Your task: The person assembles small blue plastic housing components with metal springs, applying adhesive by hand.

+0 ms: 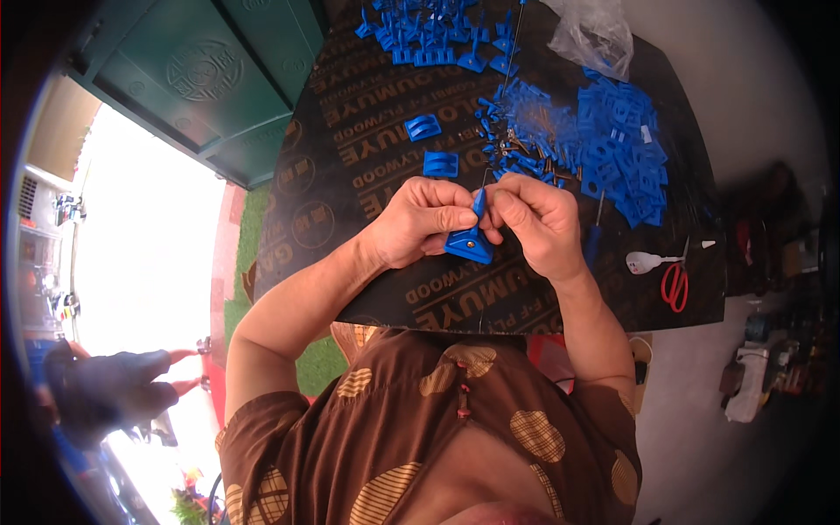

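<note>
My left hand (418, 220) is closed on a blue plastic part (470, 245), pinching its upright pointed piece between thumb and finger. The part has a flat base, with a small brass-coloured spot on it. Close beside it, my right hand (541, 226) is closed in a pinch near the part's upper end. A thin bent wire-like piece (486, 178) shows between the two hands; I cannot tell which fingers hold it. Just beyond my left hand lie two loose blue pieces with curved ridges, a nearer one (440, 164) and a farther one (423, 128).
Past my right hand are a heap of flat blue plates (623, 131) and small blue pieces with screws (534, 131). Blue assemblies (429, 35) and a clear plastic bag (595, 39) lie at the far edge. At right are a screwdriver (594, 243), white bottle (646, 262) and red-handled scissors (675, 287).
</note>
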Demonstrator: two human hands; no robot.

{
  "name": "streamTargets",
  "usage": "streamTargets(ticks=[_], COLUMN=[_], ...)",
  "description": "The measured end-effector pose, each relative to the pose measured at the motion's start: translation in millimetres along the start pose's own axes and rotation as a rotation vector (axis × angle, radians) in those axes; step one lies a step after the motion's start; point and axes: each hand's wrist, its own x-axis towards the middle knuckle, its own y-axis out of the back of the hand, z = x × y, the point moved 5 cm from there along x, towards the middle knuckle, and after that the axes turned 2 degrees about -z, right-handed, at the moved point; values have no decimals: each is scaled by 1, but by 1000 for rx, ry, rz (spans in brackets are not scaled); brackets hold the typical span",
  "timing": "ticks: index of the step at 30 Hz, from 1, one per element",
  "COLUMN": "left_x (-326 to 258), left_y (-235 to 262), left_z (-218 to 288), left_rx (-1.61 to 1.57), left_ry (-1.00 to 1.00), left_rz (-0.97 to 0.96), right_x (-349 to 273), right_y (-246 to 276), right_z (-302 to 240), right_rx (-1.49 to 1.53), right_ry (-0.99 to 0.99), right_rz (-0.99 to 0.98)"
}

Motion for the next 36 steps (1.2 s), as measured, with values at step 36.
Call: streamTargets(ticks=[36], left_x=[43], left_y=[186], left_z=[132], left_rx=[1556], left_ry=[-453], left_rz=[915], right_x=[1], right_y=[18], right_z=[2], right_rx=[-301], right_ry=[-10], right_rz=[158])
